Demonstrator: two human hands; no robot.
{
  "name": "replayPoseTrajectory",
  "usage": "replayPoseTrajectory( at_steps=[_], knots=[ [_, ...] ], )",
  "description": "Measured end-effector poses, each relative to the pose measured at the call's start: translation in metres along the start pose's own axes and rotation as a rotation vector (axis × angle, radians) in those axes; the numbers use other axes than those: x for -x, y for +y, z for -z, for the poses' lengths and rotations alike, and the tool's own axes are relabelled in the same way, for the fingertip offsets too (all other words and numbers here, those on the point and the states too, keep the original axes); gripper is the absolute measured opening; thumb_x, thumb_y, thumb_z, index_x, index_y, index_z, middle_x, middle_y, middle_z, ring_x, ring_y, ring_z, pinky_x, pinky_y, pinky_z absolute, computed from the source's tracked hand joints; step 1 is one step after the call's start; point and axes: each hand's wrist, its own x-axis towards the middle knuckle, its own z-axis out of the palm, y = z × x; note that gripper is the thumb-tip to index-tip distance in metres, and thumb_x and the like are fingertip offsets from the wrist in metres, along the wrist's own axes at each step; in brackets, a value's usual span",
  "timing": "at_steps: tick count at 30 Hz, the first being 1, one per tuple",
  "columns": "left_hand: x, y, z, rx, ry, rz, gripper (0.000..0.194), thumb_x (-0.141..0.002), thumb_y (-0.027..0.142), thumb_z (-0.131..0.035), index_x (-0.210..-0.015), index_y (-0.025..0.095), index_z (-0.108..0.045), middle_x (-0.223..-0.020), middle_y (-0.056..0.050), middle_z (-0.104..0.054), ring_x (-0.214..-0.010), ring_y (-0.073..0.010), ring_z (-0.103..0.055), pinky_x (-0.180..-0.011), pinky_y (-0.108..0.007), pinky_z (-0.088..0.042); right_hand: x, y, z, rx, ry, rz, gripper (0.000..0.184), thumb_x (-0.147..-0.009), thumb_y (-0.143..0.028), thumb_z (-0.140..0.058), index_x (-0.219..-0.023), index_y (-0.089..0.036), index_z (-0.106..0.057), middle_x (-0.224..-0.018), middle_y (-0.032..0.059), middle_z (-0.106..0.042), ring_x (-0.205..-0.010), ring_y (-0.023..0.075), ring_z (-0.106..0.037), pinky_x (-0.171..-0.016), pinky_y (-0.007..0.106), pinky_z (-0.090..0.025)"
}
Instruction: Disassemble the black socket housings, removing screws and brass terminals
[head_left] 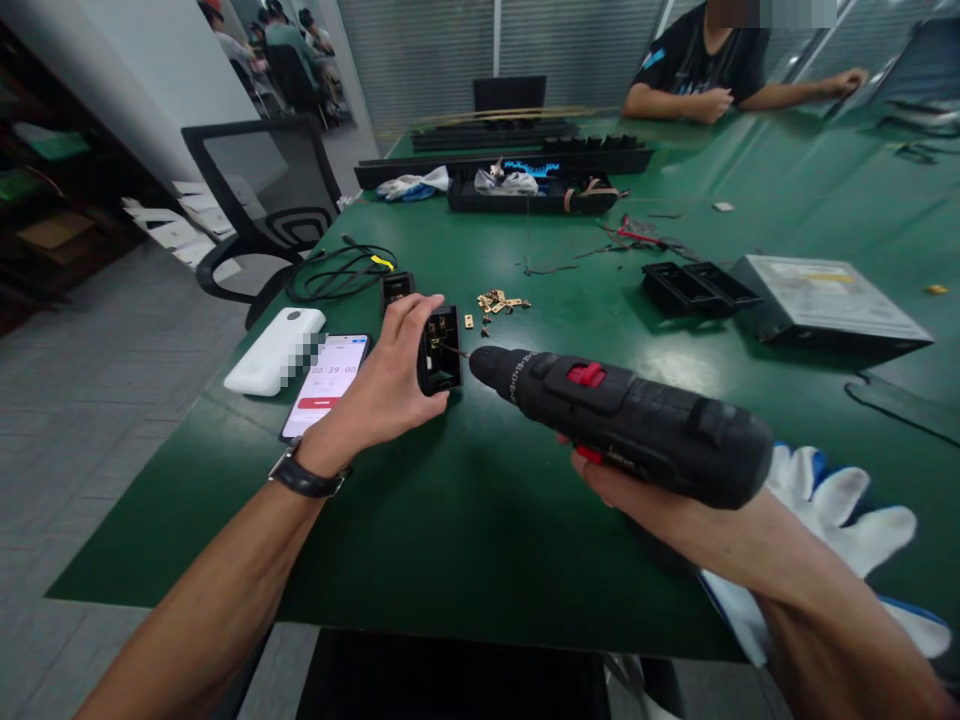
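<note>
Pinching black housing (452,378) in left hand (388,375): fingers (407,320) over its top edge, thumb at the lower edge, open face toward the drill (630,415). Right hand (634,490) has fingers wrapped round the drill grip, one near the red trigger (588,454); can't tell if pressed. Drill bit (457,352) enters the open face, just right of the left fingers; tip contact unclear. On the worktop (465,550): brass pieces (496,301) beyond and right of left fingers, second housing (397,287) just behind them, phone (330,375) left. Glove (840,510) right of right fingers.
</note>
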Motion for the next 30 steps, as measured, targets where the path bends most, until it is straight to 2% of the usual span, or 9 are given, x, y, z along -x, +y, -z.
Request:
replayPoseTrajectory(
  at_steps=[3,6,9,14,17,22,26,30],
  knots=[
    [-0.001,-0.001,-0.009,-0.002,0.006,-0.019,0.101,-0.07,0.021,-0.081,-0.155,0.028,-0.028,-0.157,-0.013,-0.032,-0.153,-0.0353,-0.031,-0.129,-0.06,-0.03,-0.001,0.002,0.005,0.036,-0.015,0.01,0.047,-0.091,-0.023,-0.068,-0.135,-0.04,-0.071,-0.095,-0.001,-0.079,-0.074,0.0246,-0.074,-0.09,0.043,-0.064],
    [-0.003,-0.002,-0.014,-0.005,0.016,-0.023,0.1,-0.069,0.023,-0.083,-0.153,0.028,-0.028,-0.156,-0.013,-0.033,-0.152,-0.0356,-0.032,-0.129,-0.059,-0.03,-0.004,0.0,0.008,0.065,0.025,0.098,0.038,-0.09,-0.018,-0.065,-0.123,-0.031,-0.076,-0.094,0.0021,-0.078,-0.075,0.0251,-0.073,-0.085,0.043,-0.064],
    [-0.005,-0.003,-0.015,-0.006,0.018,-0.025,0.1,-0.069,0.026,-0.084,-0.152,0.029,-0.029,-0.156,-0.012,-0.034,-0.152,-0.0368,-0.032,-0.127,-0.06,-0.032,-0.006,-0.001,0.009,0.103,0.059,0.167,0.036,-0.089,-0.014,-0.063,-0.12,-0.026,-0.076,-0.095,0.0039,-0.078,-0.075,0.0244,-0.072,-0.082,0.041,-0.065],
    [-0.005,-0.004,-0.016,-0.01,0.027,-0.039,0.099,-0.069,0.028,-0.086,-0.151,0.028,-0.03,-0.155,-0.013,-0.034,-0.151,-0.0378,-0.032,-0.127,-0.062,-0.032,-0.005,0.002,0.009,0.14,0.039,0.201,0.044,-0.089,-0.013,-0.063,-0.129,-0.027,-0.073,-0.102,0.003,-0.079,-0.083,0.0243,-0.074,-0.1,0.042,-0.061],
    [-0.004,-0.003,-0.016,-0.014,0.028,-0.045,0.099,-0.069,0.027,-0.086,-0.151,0.029,-0.03,-0.155,-0.012,-0.034,-0.151,-0.037,-0.032,-0.127,-0.062,-0.031,-0.004,0.003,0.008,0.161,0.042,0.237,0.046,-0.09,-0.011,-0.062,-0.131,-0.028,-0.072,-0.106,0.0025,-0.079,-0.089,0.0241,-0.076,-0.105,0.042,-0.059],
    [-0.005,-0.003,-0.015,-0.028,0.025,-0.053,0.1,-0.069,0.023,-0.085,-0.152,0.029,-0.029,-0.155,-0.012,-0.034,-0.152,-0.036,-0.032,-0.127,-0.06,-0.032,-0.005,0.003,0.008,0.168,0.043,0.311,0.061,-0.088,-0.004,-0.065,-0.143,-0.027,-0.063,-0.131,0.0024,-0.075,-0.124,0.0222,-0.069,-0.115,0.034,-0.052],
    [-0.005,-0.004,-0.016,-0.025,0.027,-0.067,0.101,-0.068,0.022,-0.086,-0.152,0.028,-0.029,-0.155,-0.013,-0.035,-0.151,-0.036,-0.032,-0.127,-0.06,-0.033,-0.004,0.003,0.009,0.178,0.046,0.332,0.061,-0.087,-0.006,-0.066,-0.143,-0.031,-0.064,-0.129,0.0003,-0.076,-0.121,0.0237,-0.072,-0.111,0.035,-0.056],
    [-0.006,-0.005,-0.016,-0.02,0.014,-0.047,0.101,-0.068,0.024,-0.087,-0.152,0.029,-0.03,-0.156,-0.013,-0.034,-0.152,-0.0379,-0.031,-0.128,-0.062,-0.03,0.001,0.008,0.01,0.242,0.029,0.297,0.053,-0.087,-0.012,-0.066,-0.138,-0.023,-0.067,-0.132,0.0065,-0.075,-0.116,0.0272,-0.074,-0.107,0.04,-0.059]
  ],
)
